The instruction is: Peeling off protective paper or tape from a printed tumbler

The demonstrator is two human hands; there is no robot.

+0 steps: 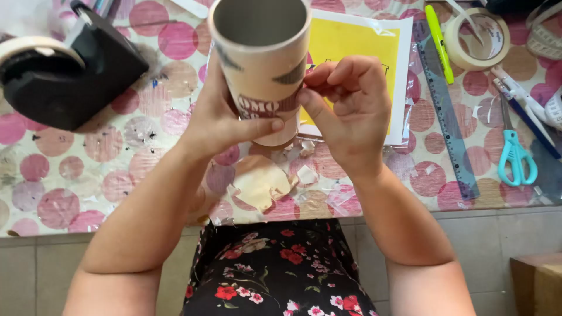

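Observation:
My left hand [225, 120] grips a tall cardboard cup [262, 58] from behind and below, thumb across its lower front. The cup is beige with a dark printed band and stands upright above the table, open mouth toward me. My right hand [348, 108] presses its fingertips against the cup's right side, pinching at the cup's outer paper layer. Torn beige paper pieces [260, 182] lie on the table just under the cup.
A black tape dispenser [64, 70] sits at the far left. A yellow sheet in a clear sleeve [357, 41] lies behind the cup. To the right are a blue ruler [448, 111], a tape roll [477, 38], a green marker [439, 44] and teal-handled scissors [515, 155]. The table's front edge [88, 231] is close to my body.

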